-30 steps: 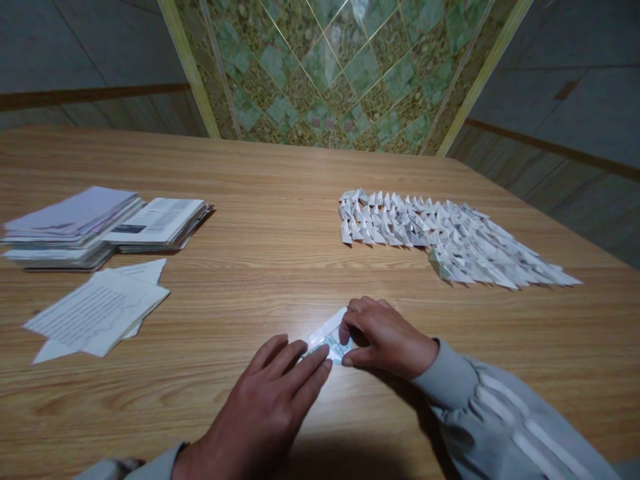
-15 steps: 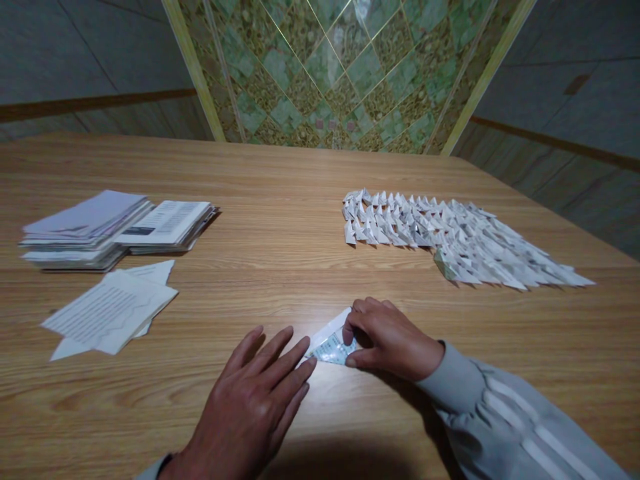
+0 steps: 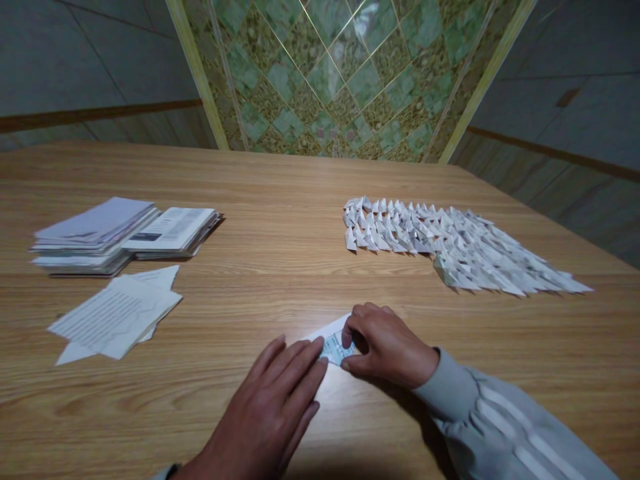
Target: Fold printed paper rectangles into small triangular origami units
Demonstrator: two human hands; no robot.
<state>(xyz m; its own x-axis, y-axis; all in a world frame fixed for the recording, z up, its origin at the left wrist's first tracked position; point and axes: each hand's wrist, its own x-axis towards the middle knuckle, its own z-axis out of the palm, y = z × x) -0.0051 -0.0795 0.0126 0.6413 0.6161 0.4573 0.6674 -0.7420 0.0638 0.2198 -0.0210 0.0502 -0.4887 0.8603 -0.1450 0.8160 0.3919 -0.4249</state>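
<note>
A small folded piece of paper (image 3: 333, 348), white with a light blue printed face, lies on the wooden table between my hands. My right hand (image 3: 387, 343) pinches its right end between thumb and bent fingers. Fingers stretched out, my left hand (image 3: 273, 397) lies over the paper's left end, the fingertips pressing on it and hiding that corner. Beyond my right hand, several folded paper triangles (image 3: 395, 223) stand in rows, and more of them (image 3: 505, 257) fan out to the right.
At the left are a thick stack of paper sheets (image 3: 95, 230) and a smaller stack (image 3: 173, 230) touching it. Loose printed sheets (image 3: 117, 317) lie crossed in front of them. The wooden table (image 3: 280, 267) reaches back to a green tiled wall (image 3: 325, 80).
My left hand has slid right along the folded paper and covers more of its left end. My right hand keeps its pinch. The whole view has shifted slightly.
</note>
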